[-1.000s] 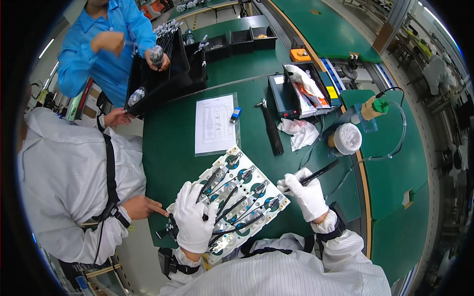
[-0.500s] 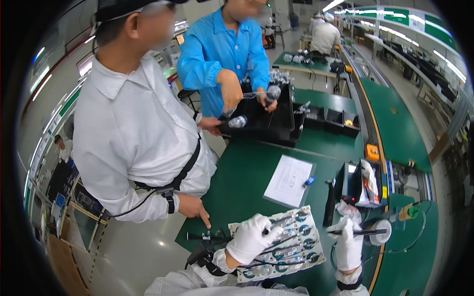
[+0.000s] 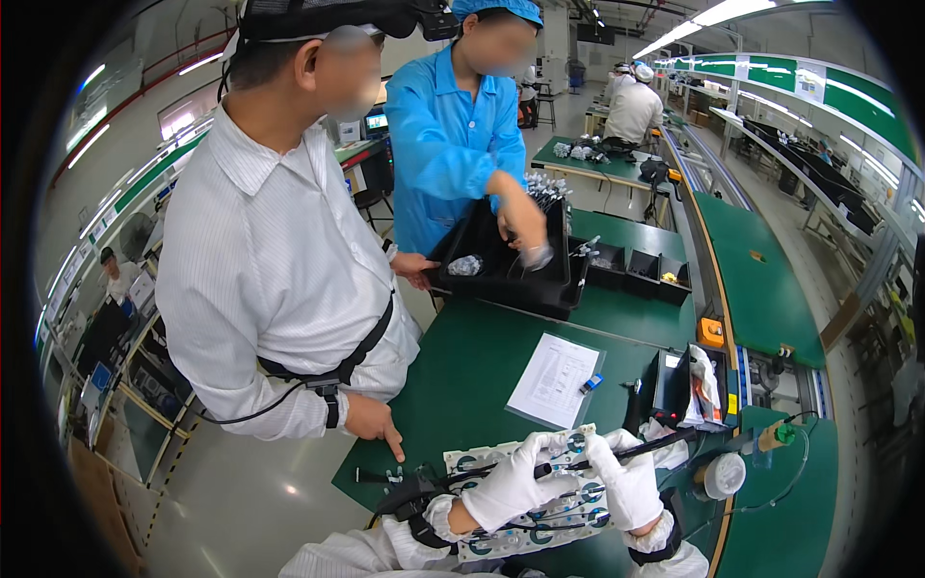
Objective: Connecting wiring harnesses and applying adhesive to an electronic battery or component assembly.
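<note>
A white rectangular tray (image 3: 466, 460) on the green table holds several rows of small parts with teal rounds and black leads. Over it, my left hand (image 3: 515, 486), in a white glove, is closed on the end of a black cable (image 3: 542, 471). Just to its right my right hand (image 3: 624, 484), also gloved, grips a long, thin black tool (image 3: 665, 442) that slants up to the right. The tool's near end points toward the cable end; whether they touch is unclear. Both hands hide part of the tray.
A printed sheet (image 3: 551, 378) lies beyond the tray. On the right stand a white jar (image 3: 725, 475) and a black box (image 3: 674, 376). A co-worker in white rests a hand (image 3: 374, 422) by the table's left corner; another in blue reaches into a black bin (image 3: 472, 231).
My right hand has moved left with the black tool, from beside the white jar to the tray. My left hand stays over the tray. The co-worker in blue has shifted a hand rightward.
</note>
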The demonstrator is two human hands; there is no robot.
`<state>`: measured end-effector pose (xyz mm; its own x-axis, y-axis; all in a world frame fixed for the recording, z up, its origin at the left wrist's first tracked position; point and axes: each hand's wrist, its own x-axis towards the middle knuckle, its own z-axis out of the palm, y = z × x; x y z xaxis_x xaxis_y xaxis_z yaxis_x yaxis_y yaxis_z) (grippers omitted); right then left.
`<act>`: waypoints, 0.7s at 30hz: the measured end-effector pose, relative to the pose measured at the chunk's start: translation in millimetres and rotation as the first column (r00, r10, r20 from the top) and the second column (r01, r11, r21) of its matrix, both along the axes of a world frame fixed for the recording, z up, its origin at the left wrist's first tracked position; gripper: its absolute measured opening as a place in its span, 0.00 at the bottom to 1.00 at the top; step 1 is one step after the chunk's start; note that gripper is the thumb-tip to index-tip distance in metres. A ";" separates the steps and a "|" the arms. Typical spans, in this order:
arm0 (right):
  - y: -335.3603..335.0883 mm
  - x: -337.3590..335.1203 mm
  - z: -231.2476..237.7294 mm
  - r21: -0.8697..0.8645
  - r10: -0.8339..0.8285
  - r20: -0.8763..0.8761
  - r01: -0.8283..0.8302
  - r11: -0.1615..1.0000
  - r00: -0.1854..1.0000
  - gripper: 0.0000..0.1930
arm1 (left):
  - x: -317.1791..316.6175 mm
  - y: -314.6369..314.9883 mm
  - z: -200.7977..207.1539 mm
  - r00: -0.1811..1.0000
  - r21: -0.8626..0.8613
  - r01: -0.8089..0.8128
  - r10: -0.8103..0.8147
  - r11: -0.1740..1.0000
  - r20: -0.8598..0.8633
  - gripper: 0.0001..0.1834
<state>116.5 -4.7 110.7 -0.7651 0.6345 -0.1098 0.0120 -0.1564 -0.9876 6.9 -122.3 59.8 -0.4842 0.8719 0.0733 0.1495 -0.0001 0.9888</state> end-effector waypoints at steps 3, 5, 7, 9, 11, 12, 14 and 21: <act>-0.7 3.8 3.3 0.026 -0.016 0.001 0.016 1.000 1.000 0.10 | 2.0 -1.8 4.6 1.000 -0.040 0.013 -0.014 0.999 -0.020 0.33; -1.9 4.7 5.7 0.026 -0.022 -0.025 0.023 0.999 0.999 0.11 | 4.0 -2.0 6.7 1.000 -0.010 0.003 -0.003 1.000 -0.009 0.32; 1.4 7.1 2.1 0.052 -0.012 -0.025 0.013 0.999 1.000 0.14 | 5.7 -2.0 9.1 1.000 0.001 -0.013 0.013 1.000 0.001 0.31; 1.6 3.8 3.9 0.036 -0.028 -0.074 0.031 0.999 0.997 0.14 | 4.2 1.0 10.0 1.000 0.021 -0.010 0.009 1.000 0.030 0.32; 6.7 2.5 7.1 0.071 -0.060 -0.092 0.067 0.995 0.994 0.12 | 4.0 8.6 16.5 0.998 0.047 0.008 -0.011 0.999 0.069 0.33; 6.6 -0.3 7.2 0.086 -0.021 -0.120 0.031 0.996 0.993 0.12 | 2.5 6.3 12.5 0.999 0.033 -0.022 0.021 0.999 0.039 0.33; 6.6 -5.1 18.3 0.105 0.058 -0.074 -0.050 0.993 0.996 0.12 | -0.4 4.5 20.7 1.000 0.058 -0.020 0.021 0.998 -0.011 0.33; 0.1 -7.4 26.0 0.095 0.094 -0.060 -0.088 0.992 0.994 0.10 | -0.4 8.5 14.4 0.999 0.071 -0.006 0.008 0.997 -0.032 0.30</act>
<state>109.1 -4.5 136.7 -0.8239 0.5667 -0.0027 -0.0420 -0.0657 -0.9970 6.4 -113.8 74.2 -0.4865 0.8607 0.1502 0.1811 -0.0688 0.9811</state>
